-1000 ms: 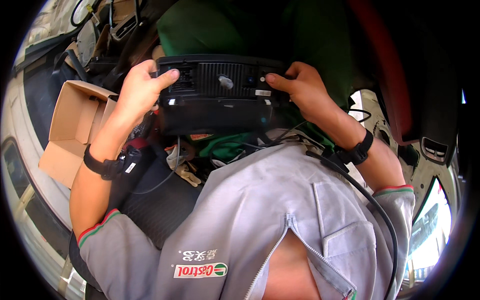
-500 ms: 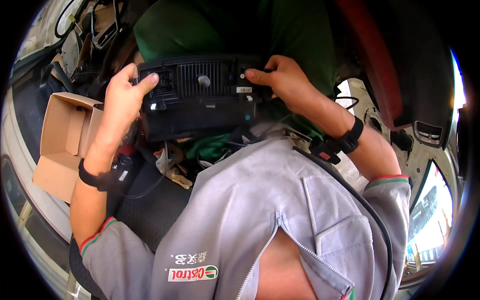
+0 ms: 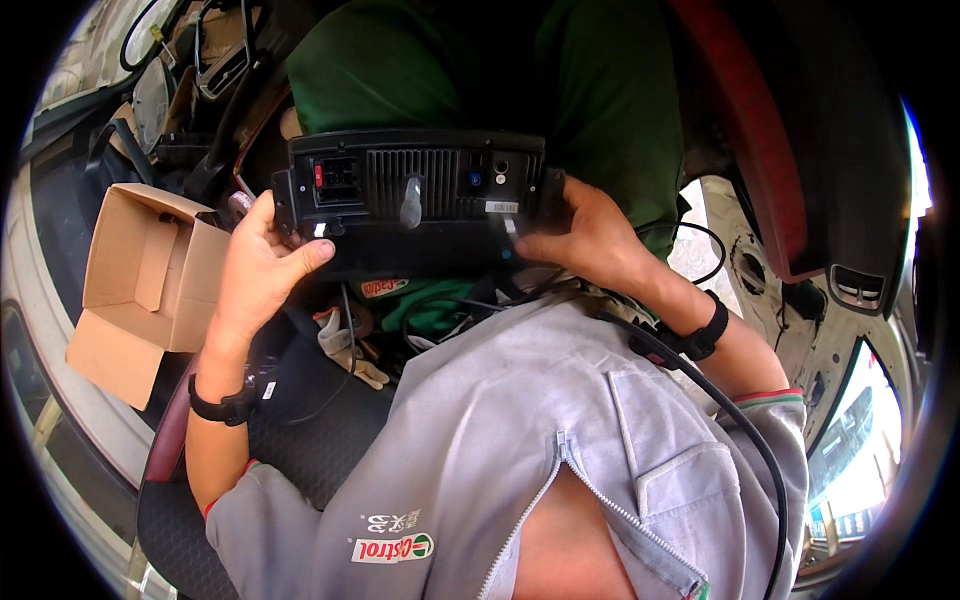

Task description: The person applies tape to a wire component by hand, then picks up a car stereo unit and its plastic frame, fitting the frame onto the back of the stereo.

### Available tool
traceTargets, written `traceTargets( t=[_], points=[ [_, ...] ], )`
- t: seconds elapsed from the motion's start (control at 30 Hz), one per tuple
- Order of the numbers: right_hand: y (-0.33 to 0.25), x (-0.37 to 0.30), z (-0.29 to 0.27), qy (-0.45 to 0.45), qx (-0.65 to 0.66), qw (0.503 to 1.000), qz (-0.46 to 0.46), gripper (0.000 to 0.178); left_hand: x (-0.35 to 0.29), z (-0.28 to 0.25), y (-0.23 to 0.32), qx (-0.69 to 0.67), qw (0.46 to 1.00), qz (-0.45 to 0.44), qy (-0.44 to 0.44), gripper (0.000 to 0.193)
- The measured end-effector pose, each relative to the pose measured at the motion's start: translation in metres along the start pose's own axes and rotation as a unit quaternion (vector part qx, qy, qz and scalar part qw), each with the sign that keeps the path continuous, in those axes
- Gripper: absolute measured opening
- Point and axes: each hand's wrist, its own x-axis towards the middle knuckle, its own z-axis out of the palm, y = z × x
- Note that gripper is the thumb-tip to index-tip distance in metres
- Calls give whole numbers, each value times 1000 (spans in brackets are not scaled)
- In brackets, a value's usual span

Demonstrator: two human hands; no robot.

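Between my two hands is a black car stereo head unit (image 3: 330,215), held over my lap with its back toward me. Cooling fins, sockets and a small white label show on that back. My left hand (image 3: 262,265) is closed on its left end, the thumb lying along the near lower edge. At the right end my right hand (image 3: 597,232) grips it the same way, its thumb across the near face. The fingertips of both hands are partly hidden behind the unit.
An open cardboard box (image 3: 130,330) stands to the left, beside the seat (image 3: 310,440). Gloves (image 3: 345,350) and cables lie below the unit. A dark red and black panel (image 3: 760,150) rises at the right. A black cable (image 3: 750,430) runs down over my shirt.
The head unit has shifted slightly right and tilted, showing more of its finned back. Both thumbs have slid from the back face down to the near lower part.
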Motion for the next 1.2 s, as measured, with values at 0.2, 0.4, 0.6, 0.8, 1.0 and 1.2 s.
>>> traceTargets(
  t=[0.2, 0.4, 0.6, 0.8, 1.0, 1.2],
  points=[
    [0, -6, -2, 38, -14, 999, 28, 35, 3, 7, -15, 22, 998, 51, 36, 41],
    [4, -5, -7, 17, 204, 977, 51, 36, 3, 9, -15, 31, 995, 84, 41, 36],
    [-34, 1, -15, 55, 51, 997, 13, 48, 4, 10, -11, -82, 987, -29, 137, 36],
    [-81, 13, -40, 38, 151, 981, 115, 38, 4, 12, 28, -148, 950, -194, 192, 44],
    [-64, 19, -46, 26, 184, 961, 205, 32, -1, 10, 21, -194, 933, -271, 133, 45],
    [-52, 25, -47, 61, 197, 954, 216, 34, -11, 21, 34, -149, 978, -125, 74, 33]
  ],
)
